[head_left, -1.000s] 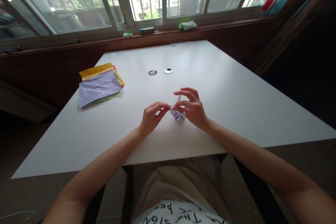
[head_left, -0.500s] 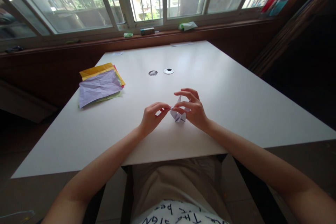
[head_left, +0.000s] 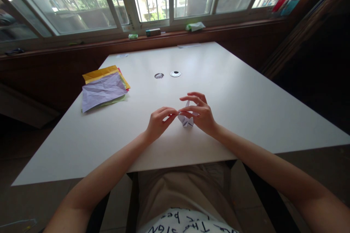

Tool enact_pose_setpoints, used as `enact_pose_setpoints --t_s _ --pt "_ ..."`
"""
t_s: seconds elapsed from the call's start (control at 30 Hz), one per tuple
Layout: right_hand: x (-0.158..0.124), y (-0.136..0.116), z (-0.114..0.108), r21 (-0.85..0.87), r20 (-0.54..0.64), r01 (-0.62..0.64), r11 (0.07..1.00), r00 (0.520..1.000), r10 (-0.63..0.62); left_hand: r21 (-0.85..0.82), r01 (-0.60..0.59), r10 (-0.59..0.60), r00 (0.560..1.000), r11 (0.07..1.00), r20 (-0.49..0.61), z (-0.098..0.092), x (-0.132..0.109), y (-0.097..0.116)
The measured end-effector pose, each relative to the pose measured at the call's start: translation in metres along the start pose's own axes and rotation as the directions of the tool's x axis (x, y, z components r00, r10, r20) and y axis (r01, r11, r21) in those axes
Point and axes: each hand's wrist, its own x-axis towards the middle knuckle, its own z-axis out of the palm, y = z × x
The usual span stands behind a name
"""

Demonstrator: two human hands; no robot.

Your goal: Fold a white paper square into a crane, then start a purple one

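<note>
A small folded paper figure (head_left: 187,121), pale lilac-white with several pointed flaps, is held just over the white table (head_left: 246,116). My left hand (head_left: 162,121) pinches a tip on the figure's left side between thumb and fingers. From the right, my right hand (head_left: 201,113) grips the same tip area with thumb and index finger, its other fingers raised and curved. The right hand covers part of the figure, so its full shape is hidden. I cannot tell whether its base touches the table.
Creased lilac paper (head_left: 102,91) lies on yellow, green and red sheets at the table's left. Two round grommets (head_left: 175,74) are set farther back. On the windowsill sit a small box (head_left: 153,32) and a green-and-white packet (head_left: 195,26).
Both hands keep nearly the same place. The raised fingers of my right hand have shifted very slightly left, and the pinched tip looks a little smaller between the fingers.
</note>
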Motion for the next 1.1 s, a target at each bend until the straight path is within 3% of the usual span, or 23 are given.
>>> enact_pose_setpoints --t_s 0.27,0.73,0.83,0.97,1.1 --pt "0.0003 -0.0010 0.0000 -0.009 -0.008 -0.033 0.999 0.999 0.033 -0.019 0.002 -0.002 1.000 1.000 -0.018 0.0019 -0.0007 0.0007" --pt "0.0004 0.0001 -0.0004 -0.028 -0.020 -0.039 0.999 0.999 0.039 -0.202 0.161 -0.168 0.986 0.966 -0.015 0.0054 0.0003 0.0016" --pt "0.0000 0.0012 -0.0003 -0.037 -0.026 -0.043 0.998 0.999 0.042 -0.304 0.258 -0.267 0.964 0.917 0.012 0.0065 0.0005 -0.0001" --pt "-0.0008 0.0029 -0.0006 -0.054 -0.034 -0.047 0.997 0.998 0.046 -0.466 0.414 -0.406 0.906 0.782 0.124 0.0063 0.0024 -0.0025" --pt "-0.0010 0.0033 -0.0007 -0.058 -0.033 -0.042 0.997 0.999 0.040 -0.516 0.511 -0.483 0.852 0.687 0.201 0.0040 0.0054 -0.0019"
